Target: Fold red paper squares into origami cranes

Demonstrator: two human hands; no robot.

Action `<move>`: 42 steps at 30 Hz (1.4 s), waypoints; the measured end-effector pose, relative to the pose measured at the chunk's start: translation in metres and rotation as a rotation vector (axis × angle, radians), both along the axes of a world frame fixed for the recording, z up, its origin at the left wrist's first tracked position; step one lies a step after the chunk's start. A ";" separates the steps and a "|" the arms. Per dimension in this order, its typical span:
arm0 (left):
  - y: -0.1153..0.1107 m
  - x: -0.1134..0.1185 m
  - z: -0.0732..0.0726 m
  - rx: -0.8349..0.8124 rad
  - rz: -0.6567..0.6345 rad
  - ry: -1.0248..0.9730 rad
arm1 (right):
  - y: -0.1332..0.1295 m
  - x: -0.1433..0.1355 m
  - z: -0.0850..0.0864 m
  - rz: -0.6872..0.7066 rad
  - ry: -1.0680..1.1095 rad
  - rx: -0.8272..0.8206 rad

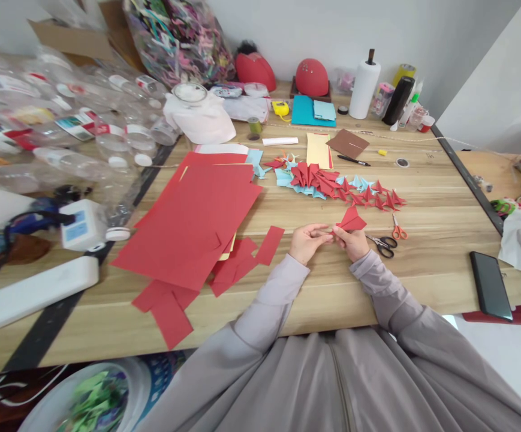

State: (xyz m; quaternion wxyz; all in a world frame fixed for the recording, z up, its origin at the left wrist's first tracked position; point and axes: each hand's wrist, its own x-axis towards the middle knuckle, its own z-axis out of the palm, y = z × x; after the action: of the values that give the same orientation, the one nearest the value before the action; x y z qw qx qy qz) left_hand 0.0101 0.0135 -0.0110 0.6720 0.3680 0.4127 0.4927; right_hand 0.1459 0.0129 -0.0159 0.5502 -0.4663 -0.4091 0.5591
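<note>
My right hand [354, 245] pinches a small folded red paper [352, 219], its wide flaps pointing away from me. Close against it, my left hand [307, 241] has its thumb and fingers closed at the narrow end of the same paper; the fingertips partly hide that end. Just beyond both hands lies a row of folded red paper pieces [318, 179] with light blue folded pieces [359, 183] among them. Black-handled scissors [385, 245] and small orange-handled scissors [398, 229] rest to the right of my right hand.
Large red sheets [192, 222] and cut red strips [270, 245] lie to the left. Plastic bottles [71, 162] crowd the far left. A phone [490, 285] sits near the right edge. A pen [354, 160], brown paper [348, 146] and yellow tape measure [280, 108] lie farther back.
</note>
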 end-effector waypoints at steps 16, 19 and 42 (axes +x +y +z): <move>0.000 -0.003 0.004 -0.109 -0.066 -0.181 | 0.000 -0.001 0.002 -0.019 -0.047 0.029; 0.001 -0.004 0.003 -0.105 -0.076 -0.184 | 0.000 -0.001 0.005 -0.021 -0.056 0.041; -0.001 -0.004 0.004 0.059 -0.045 0.019 | -0.001 0.000 0.004 -0.031 -0.089 0.037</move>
State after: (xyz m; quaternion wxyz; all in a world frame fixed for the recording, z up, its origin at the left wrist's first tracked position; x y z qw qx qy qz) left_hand 0.0063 0.0127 -0.0074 0.6677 0.4014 0.3959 0.4861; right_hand 0.1459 0.0114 -0.0124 0.5485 -0.4865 -0.4361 0.5218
